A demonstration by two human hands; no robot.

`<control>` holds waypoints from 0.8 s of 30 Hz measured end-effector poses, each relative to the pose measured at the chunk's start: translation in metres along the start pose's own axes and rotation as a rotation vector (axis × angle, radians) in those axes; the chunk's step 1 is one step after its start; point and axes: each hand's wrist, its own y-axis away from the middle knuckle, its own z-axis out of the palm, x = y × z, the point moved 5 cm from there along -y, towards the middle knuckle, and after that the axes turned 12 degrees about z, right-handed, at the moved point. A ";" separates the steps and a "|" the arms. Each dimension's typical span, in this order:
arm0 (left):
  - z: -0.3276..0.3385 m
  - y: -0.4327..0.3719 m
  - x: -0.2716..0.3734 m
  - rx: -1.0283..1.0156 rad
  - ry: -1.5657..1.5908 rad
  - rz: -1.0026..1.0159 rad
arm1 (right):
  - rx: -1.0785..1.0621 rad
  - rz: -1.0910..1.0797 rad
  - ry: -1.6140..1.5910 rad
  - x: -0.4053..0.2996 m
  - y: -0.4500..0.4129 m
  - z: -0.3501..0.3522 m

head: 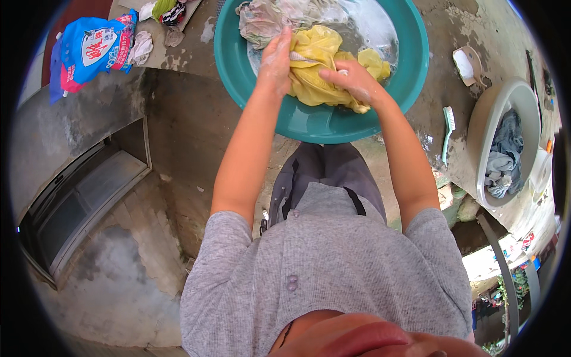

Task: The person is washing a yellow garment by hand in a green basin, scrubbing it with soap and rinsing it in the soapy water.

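A wet yellow garment (314, 87) is bunched between my two hands over a teal plastic basin (328, 129). My left hand (275, 62) grips its left side, fingers pointing away from me. On the right, my right hand (354, 80) closes on the cloth, with foam on the fingers. Part of the yellow garment hangs down into sudsy water (377, 26) at the right. Beyond my left hand, a pale, pinkish wet cloth (263, 20) lies in the same basin. Both palms and the undersides of the fingers are hidden.
On the right stand a scrubbing brush (447, 134), a container of white soap (464, 64) and a grey-white basin (486, 156) holding wet dark clothes (506, 154). At the upper left lie a blue detergent bag (96, 47) and small cloths (142, 47). A concrete ledge (187, 56) supports the teal basin.
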 end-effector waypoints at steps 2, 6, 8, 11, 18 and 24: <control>-0.015 -0.002 0.008 0.120 -0.184 0.202 | -0.018 0.044 -0.004 0.008 0.004 -0.001; -0.022 0.012 0.017 0.111 -0.664 0.337 | 0.311 -0.146 -0.119 0.005 0.007 -0.011; -0.010 0.025 0.010 -0.035 -0.689 0.088 | 0.324 -0.207 0.041 -0.009 0.016 -0.006; 0.014 0.044 -0.014 -0.157 -0.383 -0.275 | 0.308 -0.419 0.134 -0.028 0.033 0.013; 0.018 0.052 0.021 -0.450 -0.274 -0.130 | 0.241 -0.341 -1.073 -0.046 0.062 -0.015; -0.014 0.048 0.106 -0.190 -0.149 0.303 | 0.247 -0.192 -0.431 -0.076 0.079 -0.044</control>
